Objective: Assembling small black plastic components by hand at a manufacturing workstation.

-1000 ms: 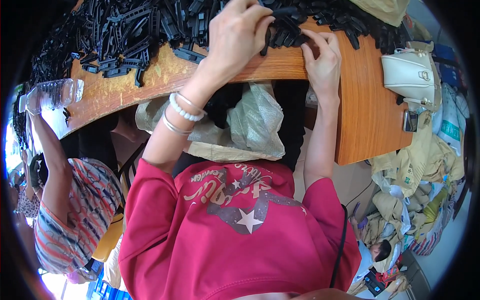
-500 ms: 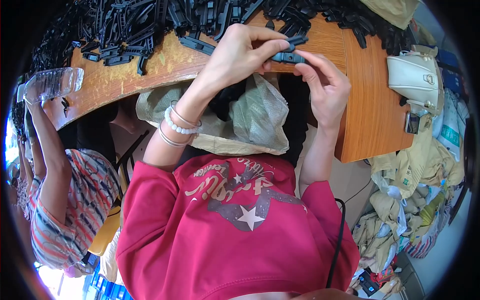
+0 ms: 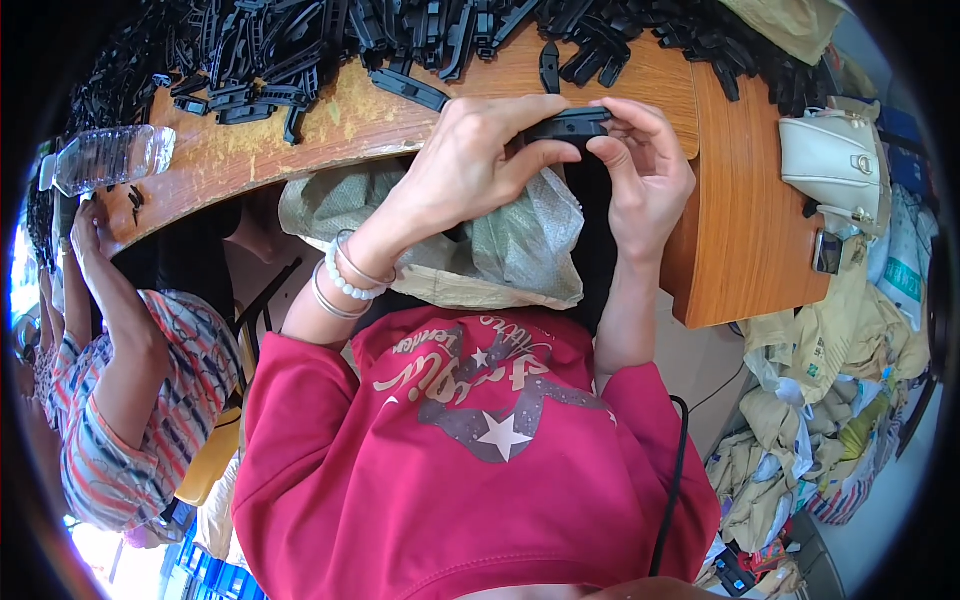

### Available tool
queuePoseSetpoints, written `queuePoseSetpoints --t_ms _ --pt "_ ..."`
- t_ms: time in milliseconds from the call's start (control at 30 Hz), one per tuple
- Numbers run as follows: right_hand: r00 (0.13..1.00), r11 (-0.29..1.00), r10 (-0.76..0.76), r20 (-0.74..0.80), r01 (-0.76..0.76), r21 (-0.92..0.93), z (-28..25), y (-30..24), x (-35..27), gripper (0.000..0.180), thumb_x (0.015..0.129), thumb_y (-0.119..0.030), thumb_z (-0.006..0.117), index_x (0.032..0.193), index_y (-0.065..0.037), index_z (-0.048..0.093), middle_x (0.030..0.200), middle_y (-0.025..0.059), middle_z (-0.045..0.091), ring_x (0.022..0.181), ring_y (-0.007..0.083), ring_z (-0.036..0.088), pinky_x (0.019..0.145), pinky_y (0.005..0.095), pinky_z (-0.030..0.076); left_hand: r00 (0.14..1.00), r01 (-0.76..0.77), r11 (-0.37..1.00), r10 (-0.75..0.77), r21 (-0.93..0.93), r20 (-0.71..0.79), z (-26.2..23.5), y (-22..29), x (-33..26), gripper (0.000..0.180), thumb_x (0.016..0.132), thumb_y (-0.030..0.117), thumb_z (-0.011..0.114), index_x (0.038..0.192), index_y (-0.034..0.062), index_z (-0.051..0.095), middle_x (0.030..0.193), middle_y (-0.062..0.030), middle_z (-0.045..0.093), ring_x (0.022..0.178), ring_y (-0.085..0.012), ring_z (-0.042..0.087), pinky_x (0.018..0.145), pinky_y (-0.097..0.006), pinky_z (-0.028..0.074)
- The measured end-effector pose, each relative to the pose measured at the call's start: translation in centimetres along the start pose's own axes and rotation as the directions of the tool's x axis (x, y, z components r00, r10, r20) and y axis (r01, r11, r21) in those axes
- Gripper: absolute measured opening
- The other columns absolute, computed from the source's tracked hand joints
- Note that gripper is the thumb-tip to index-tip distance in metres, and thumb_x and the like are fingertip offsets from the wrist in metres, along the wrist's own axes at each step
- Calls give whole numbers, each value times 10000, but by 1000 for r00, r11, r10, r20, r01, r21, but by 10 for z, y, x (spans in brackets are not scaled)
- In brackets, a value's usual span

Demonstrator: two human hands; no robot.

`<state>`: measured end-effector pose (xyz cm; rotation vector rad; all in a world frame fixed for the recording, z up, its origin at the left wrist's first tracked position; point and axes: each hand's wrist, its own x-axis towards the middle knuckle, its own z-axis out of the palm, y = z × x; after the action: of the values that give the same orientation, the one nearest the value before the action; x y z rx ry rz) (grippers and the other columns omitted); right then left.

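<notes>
A small black plastic part (image 3: 568, 127) is pinched between both my hands, just off the near edge of the wooden table (image 3: 400, 120). My left hand (image 3: 470, 165) grips its left end with thumb and fingers; bead and metal bracelets circle that wrist. My right hand (image 3: 645, 170) closes on its right end. A big heap of the same black plastic parts (image 3: 380, 30) covers the far side of the table. Below my hands hangs an open greyish woven sack (image 3: 500, 250) against my lap.
A clear plastic bottle (image 3: 105, 158) lies at the table's left end. Another person in a striped shirt (image 3: 130, 400) sits at my left. A white handbag (image 3: 830, 160) sits at the table's right side, above piled sacks and bags (image 3: 830, 400) on the floor.
Both hands drew back from the heap on the table toward me, bringing one black part with them; it is now held at the table edge above the sack.
</notes>
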<state>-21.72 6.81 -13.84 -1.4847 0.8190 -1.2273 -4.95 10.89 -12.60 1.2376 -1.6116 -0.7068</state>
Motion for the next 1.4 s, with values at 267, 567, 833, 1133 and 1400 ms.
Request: queuePoseSetpoints --t_ms 267,567,833,1133,1400 --pt "988 997 11 153 -23 75 7 0 8 248 749 17 729 986 22 654 873 40 605 752 91 565 683 206 452 993 113 993 -114 31 25 -22 7 -19 353 789 184 731 1058 -18 626 720 -167 622 542 -241 584 525 -314 452" --pt "981 999 -12 194 5 37 18 -2 11 206 744 -67 761 918 -2 670 839 33 608 750 81 566 661 205 450 972 224 973 -227 59 52 -37 13 -20 320 805 156 720 1041 -37 622 738 -110 646 613 -174 603 590 -277 489" --pt "934 693 -357 3 267 -669 -18 38 64 161 775 -121 718 900 -30 674 894 99 612 876 262 573 752 342 449 978 -159 890 82 427 192 -39 -9 18 334 778 265 718 1012 35 651 844 -93 568 656 -270 573 576 -348 462" --pt "945 792 -293 -145 155 -590 -18 40 62 112 874 -36 609 983 -17 593 856 58 609 681 118 582 605 255 470 956 -96 515 286 852 -65 -2 -48 71 137 799 174 642 759 45 615 741 -99 609 673 -261 635 565 -352 495" --pt "993 954 107 46 -115 276 4 5 11 239 941 -95 539 1135 28 606 813 69 624 637 62 554 539 172 422 942 330 825 -317 -459 108 -3 0 11 141 925 79 555 1048 12 573 634 -51 621 570 -96 607 507 -220 462"
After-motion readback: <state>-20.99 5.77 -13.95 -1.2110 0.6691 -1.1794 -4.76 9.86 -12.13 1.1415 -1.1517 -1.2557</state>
